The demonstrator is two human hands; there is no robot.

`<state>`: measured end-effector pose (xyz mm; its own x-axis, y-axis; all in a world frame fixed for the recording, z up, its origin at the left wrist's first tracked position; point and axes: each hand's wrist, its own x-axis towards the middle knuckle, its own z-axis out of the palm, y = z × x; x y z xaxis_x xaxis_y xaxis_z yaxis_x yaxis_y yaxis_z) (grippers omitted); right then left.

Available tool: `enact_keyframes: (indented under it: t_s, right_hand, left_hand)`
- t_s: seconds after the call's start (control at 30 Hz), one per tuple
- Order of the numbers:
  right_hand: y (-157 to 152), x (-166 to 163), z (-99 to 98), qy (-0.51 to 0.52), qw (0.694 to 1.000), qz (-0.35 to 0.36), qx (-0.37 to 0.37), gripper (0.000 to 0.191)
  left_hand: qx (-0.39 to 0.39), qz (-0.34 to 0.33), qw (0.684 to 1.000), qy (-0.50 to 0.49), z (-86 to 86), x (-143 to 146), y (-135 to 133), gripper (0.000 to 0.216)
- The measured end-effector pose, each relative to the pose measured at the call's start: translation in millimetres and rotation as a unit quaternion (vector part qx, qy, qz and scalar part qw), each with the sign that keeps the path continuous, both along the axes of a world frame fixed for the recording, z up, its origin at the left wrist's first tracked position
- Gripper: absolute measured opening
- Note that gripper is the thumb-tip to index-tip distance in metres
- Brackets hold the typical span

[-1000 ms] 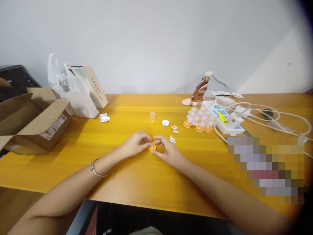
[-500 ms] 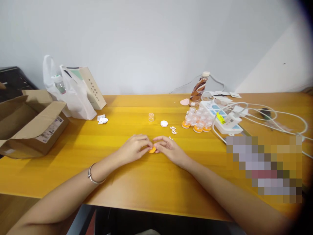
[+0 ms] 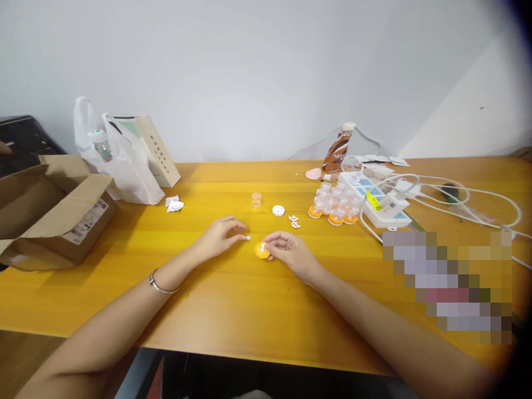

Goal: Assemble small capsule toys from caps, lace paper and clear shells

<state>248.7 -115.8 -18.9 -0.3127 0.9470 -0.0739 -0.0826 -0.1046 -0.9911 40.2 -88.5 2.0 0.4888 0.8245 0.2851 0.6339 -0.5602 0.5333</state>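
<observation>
My right hand (image 3: 288, 252) rests on the yellow table (image 3: 233, 299) and pinches a small orange round cap (image 3: 261, 250), tilted so its inside shows. My left hand (image 3: 220, 237) lies a little to the left, its fingertips pinched on a tiny white bead-like piece (image 3: 248, 238). The two hands are a short gap apart. A silver bangle (image 3: 160, 284) sits on my left wrist. Just beyond the hands lie a small clear cup (image 3: 256, 199), a white round disc (image 3: 278, 210) and small white cut-out pieces (image 3: 294, 221).
A cluster of clear little pots with orange bases (image 3: 334, 205) stands right of centre. Behind it are a brown drink bottle (image 3: 337, 151), a white power strip (image 3: 376, 202) and cables (image 3: 477, 202). An open cardboard box (image 3: 54, 213), a white plastic bag (image 3: 120, 160) and crumpled foil (image 3: 173, 203) sit at left.
My hands were together over the orange cap; now they have drawn apart, the left one holding a tiny white piece and the right one keeping the cap, tilted up.
</observation>
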Motion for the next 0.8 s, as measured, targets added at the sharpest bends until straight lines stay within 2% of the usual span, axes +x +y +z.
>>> enact_keyframes:
  t_s: [0.1,0.2,0.3,0.4,0.5,0.57,0.63,0.7,0.8]
  right_hand:
    - [0.0,-0.2,-0.3,0.009,1.0,-0.013,0.004,0.023]
    - [0.4,-0.8,-1.7,0.023,1.0,-0.021,0.0,0.024]
    - [0.7,-0.9,-2.5,0.028,0.999,-0.023,-0.007,0.024]
    - [0.6,-0.5,-1.4,0.029,0.999,-0.027,-0.016,0.024]
    - [-0.6,0.1,1.2,0.036,0.998,-0.042,-0.024,0.024]
    - [-2.1,0.4,3.4,0.041,0.998,-0.05,-0.024,0.023]
    - [-4.1,0.7,5.5,0.043,0.998,-0.05,-0.021,0.022]
    - [-6.0,0.7,7.1,0.042,0.998,-0.044,-0.021,0.022]
    - [-7.7,0.7,8.2,0.042,0.998,-0.039,-0.026,0.023]
  left_hand:
    - [-0.026,-0.006,1.0,0.003,-11.5,2.6,6.1,0.019]
    - [-0.005,-0.01,1.0,0.015,-15.9,8.9,5.4,0.013]
    - [0.072,-0.02,0.993,0.087,-15.4,10.2,3.4,0.016]
    - [0.153,-0.023,0.973,0.173,-14.4,6.9,0.5,0.02]
    - [0.211,-0.017,0.966,0.15,-11.1,6.0,-8.7,0.017]
    - [0.249,-0.044,0.963,0.089,-7.0,8.3,-18.8,0.014]
    - [0.284,-0.098,0.952,0.055,-2.4,11.5,-29.0,0.018]
    - [0.307,-0.146,0.938,0.065,1.3,14.2,-35.9,0.022]
    - [0.326,-0.168,0.925,0.101,5.2,16.1,-38.1,0.024]
